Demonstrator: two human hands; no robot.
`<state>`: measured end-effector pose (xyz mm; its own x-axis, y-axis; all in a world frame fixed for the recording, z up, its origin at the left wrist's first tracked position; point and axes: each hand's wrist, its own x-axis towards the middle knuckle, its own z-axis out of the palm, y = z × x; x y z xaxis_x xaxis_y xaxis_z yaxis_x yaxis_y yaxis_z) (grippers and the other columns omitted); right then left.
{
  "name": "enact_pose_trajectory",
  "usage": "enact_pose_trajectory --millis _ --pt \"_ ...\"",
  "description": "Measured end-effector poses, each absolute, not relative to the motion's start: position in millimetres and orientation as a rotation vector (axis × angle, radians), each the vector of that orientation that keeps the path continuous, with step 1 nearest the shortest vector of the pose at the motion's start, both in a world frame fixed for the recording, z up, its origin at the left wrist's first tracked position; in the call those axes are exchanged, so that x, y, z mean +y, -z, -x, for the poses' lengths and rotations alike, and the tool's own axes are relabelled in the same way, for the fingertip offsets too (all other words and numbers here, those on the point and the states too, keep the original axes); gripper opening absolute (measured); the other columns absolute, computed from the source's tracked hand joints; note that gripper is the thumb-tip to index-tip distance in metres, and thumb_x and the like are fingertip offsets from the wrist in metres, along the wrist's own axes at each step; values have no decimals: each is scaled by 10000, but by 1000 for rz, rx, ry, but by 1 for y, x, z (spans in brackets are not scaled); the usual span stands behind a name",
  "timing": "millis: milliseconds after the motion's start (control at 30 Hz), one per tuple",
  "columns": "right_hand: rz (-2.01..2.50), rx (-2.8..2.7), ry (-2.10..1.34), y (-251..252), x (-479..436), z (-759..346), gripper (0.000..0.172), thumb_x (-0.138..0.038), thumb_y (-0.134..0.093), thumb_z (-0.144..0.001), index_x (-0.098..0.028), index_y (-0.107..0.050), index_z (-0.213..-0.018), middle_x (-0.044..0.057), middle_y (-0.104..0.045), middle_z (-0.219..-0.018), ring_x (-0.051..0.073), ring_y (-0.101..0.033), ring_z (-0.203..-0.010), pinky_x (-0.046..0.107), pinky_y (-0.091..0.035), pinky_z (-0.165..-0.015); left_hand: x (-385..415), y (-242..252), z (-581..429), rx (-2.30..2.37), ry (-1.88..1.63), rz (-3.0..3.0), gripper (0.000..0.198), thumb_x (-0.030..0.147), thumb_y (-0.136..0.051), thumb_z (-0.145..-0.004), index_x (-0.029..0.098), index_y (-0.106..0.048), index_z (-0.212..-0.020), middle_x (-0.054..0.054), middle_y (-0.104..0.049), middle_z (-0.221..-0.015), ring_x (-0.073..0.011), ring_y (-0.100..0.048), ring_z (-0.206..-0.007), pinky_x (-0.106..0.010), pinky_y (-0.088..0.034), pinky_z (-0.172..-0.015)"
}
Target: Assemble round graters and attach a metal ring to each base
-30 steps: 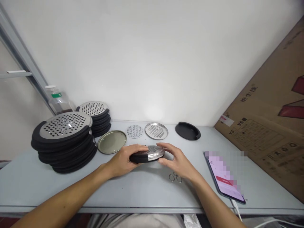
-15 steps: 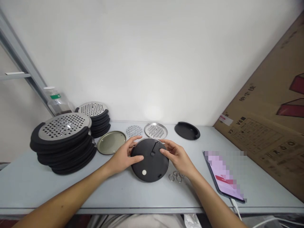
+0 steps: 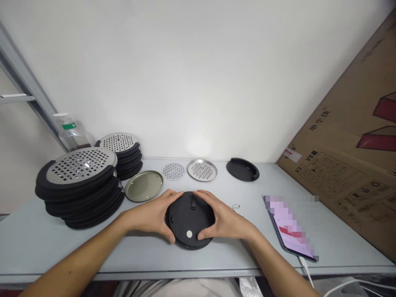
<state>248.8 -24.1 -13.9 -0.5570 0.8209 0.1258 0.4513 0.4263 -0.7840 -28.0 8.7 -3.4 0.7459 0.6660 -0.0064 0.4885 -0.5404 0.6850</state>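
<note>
A round black disc [image 3: 185, 218] with a small latch near its top and a white dot sits low over the grey table in front of me. My left hand [image 3: 157, 216] grips its left edge, thumb at the lower left and fingers at the top. Around the right edge wraps my right hand [image 3: 219, 216], its thumb resting beside the white dot. What lies under the disc is hidden. Some metal rings [image 3: 235, 206] show partly behind my right hand. A shallow olive-coloured round tray [image 3: 144, 185] lies beyond my left hand.
Two stacks of black-rimmed graters [image 3: 82, 165] stand at left before a clear jar [image 3: 72, 134]. Behind lie a perforated disc [image 3: 173, 171], a metal-rimmed grater [image 3: 202, 170] and a black round holder [image 3: 243, 169]. A phone [image 3: 291, 231] and a cardboard box [image 3: 337, 165] are at right.
The black disc has turned and come down closer to me, lying flatter. Both hands have shifted their grip, thumbs now at its lower edge. My right hand now covers most of the rings.
</note>
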Motion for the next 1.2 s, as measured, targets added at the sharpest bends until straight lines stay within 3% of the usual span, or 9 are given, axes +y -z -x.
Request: enact_pose_trajectory --millis 100,333,567,667,767,867,967,1067,1200 --pt "1091 -2241 -1009 17 -24 -253 1166 -468 -868 -532 -307 -242 -1501 100 -228 -1549 344 -284 -1404 469 -309 -1134 7 -1 31 888 -309 -2267 1124 377 -861 -521 346 -269 -1477 -75 -459 -1337 -333 -457 -1248 -431 -420 -1034" --pt "1116 -2309 -966 25 -19 -260 1252 -483 -878 -493 -265 -191 -1517 128 -254 -1545 343 -272 -1409 477 -263 -1152 7 7 36 963 -279 -2346 1193 466 -855 -494 276 -229 -1492 -123 -433 -1367 -383 -431 -1268 -440 -417 -1013" --pt "1255 -2351 -989 21 -19 -259 1316 -528 -844 -526 -198 -74 -1541 142 -256 -1564 362 -154 -1452 538 -28 -1188 7 8 33 975 -280 -2432 1090 492 -863 -473 295 -348 -1414 -107 -491 -1249 -366 -443 -1204 -481 -392 -1008" --pt "1270 -2344 -1025 21 -20 -260 1297 -525 -839 -536 -191 -90 -1542 134 -227 -1575 372 -107 -1459 544 -23 -1186 6 6 33 973 -299 -2426 1075 498 -862 -477 300 -357 -1405 -100 -490 -1236 -362 -432 -1207 -481 -389 -1008" --pt "1253 -2284 -1034 18 -20 -262 1285 -499 -864 -506 -217 -147 -1534 133 -252 -1568 369 -184 -1444 532 -122 -1181 6 7 34 972 -307 -2408 1084 519 -855 -482 295 -351 -1415 -104 -476 -1265 -364 -414 -1231 -484 -379 -1022" --pt "1251 -2062 -1004 13 -16 -271 1074 -475 -811 -630 -255 -233 -1508 123 -413 -1484 307 -390 -1357 463 -315 -1116 7 10 35 980 -305 -2377 1146 555 -850 -471 285 -319 -1450 -110 -458 -1303 -377 -381 -1269 -491 -359 -1048" --pt "1391 -1853 -874 7 -9 -286 543 -411 -655 -807 -200 -544 -1295 96 -669 -1131 233 -623 -1041 372 -468 -933 9 12 35 986 -290 -2346 1230 595 -837 -480 282 -229 -1502 -117 -407 -1371 -379 -331 -1319 -488 -327 -1086" --pt "1580 -1888 -875 1 -8 -302 230 -333 -608 -816 -170 -693 -954 44 -692 -821 178 -631 -737 300 -486 -712 10 12 32 1018 -317 -2315 1184 613 -807 -545 306 -198 -1511 -108 -344 -1431 -352 -308 -1345 -483 -300 -1114" --pt "1728 -2007 -891 -4 -14 -316 176 -247 -580 -783 -188 -710 -888 26 -683 -779 160 -604 -673 264 -447 -625 11 10 24 1052 -426 -2263 848 571 -725 -710 327 -364 -1438 -82 -379 -1411 -294 -376 -1313 -447 -322 -1113"
